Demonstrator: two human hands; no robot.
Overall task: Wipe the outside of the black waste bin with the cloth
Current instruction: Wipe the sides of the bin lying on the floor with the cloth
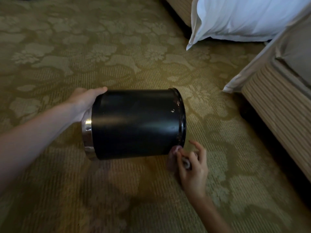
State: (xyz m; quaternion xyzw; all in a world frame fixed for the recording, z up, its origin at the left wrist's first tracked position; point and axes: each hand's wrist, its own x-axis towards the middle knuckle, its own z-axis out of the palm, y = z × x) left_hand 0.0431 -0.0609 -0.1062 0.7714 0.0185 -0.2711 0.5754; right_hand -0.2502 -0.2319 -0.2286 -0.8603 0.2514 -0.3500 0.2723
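Presently the right hand point(193, 167) has its fingers curled around a bunched cloth point(174, 153), blurred here, and presses it to the lower edge of the black waste bin point(134, 123) at its lipped end. The left hand point(84, 103) grips the opposite, chrome-banded end with the thumb over the wall. The bin lies on its side low over the patterned carpet point(67, 56); contact cannot be confirmed. Assessed risk: wiping pressure against one grip on a glossy end could make the bin slip, roll or drop. The small wad may also miss areas. A white pillow point(244, 17) lies well apart.
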